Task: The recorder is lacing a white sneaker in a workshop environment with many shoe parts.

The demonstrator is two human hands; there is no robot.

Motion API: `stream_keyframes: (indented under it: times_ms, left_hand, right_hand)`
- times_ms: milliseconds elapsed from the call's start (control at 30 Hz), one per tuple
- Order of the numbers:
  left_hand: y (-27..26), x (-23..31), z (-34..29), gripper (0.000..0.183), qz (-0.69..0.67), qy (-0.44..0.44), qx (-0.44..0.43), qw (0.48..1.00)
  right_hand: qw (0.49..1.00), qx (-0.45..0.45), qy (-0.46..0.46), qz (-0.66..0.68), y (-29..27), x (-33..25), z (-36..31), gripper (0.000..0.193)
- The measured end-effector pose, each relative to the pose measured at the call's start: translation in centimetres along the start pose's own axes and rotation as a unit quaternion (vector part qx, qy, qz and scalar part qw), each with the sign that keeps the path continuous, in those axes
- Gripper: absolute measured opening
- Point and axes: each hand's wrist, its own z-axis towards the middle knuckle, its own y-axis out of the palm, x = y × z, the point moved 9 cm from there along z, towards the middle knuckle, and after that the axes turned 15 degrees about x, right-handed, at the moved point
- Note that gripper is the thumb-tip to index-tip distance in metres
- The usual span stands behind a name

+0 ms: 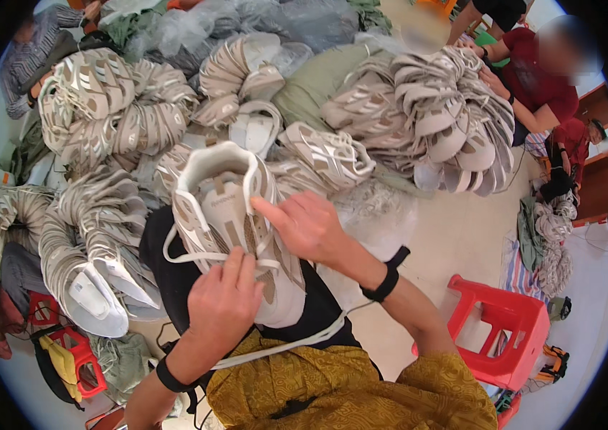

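Near the middle of the frame: one shoe upper (247, 222), beige and white, resting on my dark trousers (325, 319), its opening turned up to view.

Orientation: collar toward the upper edge, toe toward the lower edge and back at me; long axis nearly upright in the frame, leaning so that the toe sits slightly right of the collar. Tongue (223, 208) lying inside the opening.

Lace (196, 257): white, looping out at the left side and crossing the front below the tongue.

Left hand (225, 294): fingers close together, tips on the lace; thumb hidden, so I cannot tell whether they pinch it.

Right hand (311, 226): thumb laid against the right eyelet edge, the other fingers curled with tips out of sight; firmness of grip, cannot tell.

Step in hand, by my judgement: working the lace across the eyelet rows. Next move calls for the right hand steadying that edge while the left draws the lace flat and even, without twisting it.

Surroundings: nested stacks of like uppers, upper left (96, 107) and upper right (447, 107); red stool (530, 319), lower right.
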Motion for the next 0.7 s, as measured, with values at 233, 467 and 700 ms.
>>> stream_keyframes:
  times_ms: [233, 467, 700]
  left_hand:
    - [0.0, 0.0, 0.1, 0.035, -0.07, -0.028, -0.021, 0.997]
    - [-0.3, -1.1, 2.6, 0.034, -0.068, -0.091, 0.038, 0.993]
    - [-0.1, 0.2, 0.2, 0.027, -0.035, -0.064, 0.0, 0.997]
  right_hand:
    - [0.998, 0.009, 0.062, -0.027, -1.1, 5.1, 1.3, 0.044]
    - [0.947, -0.094, 0.307, 0.03, 1.7, 5.7, -6.0, 0.06]
    - [0.958, -0.025, 0.284, 0.013, 2.9, 5.6, -5.2, 0.056]
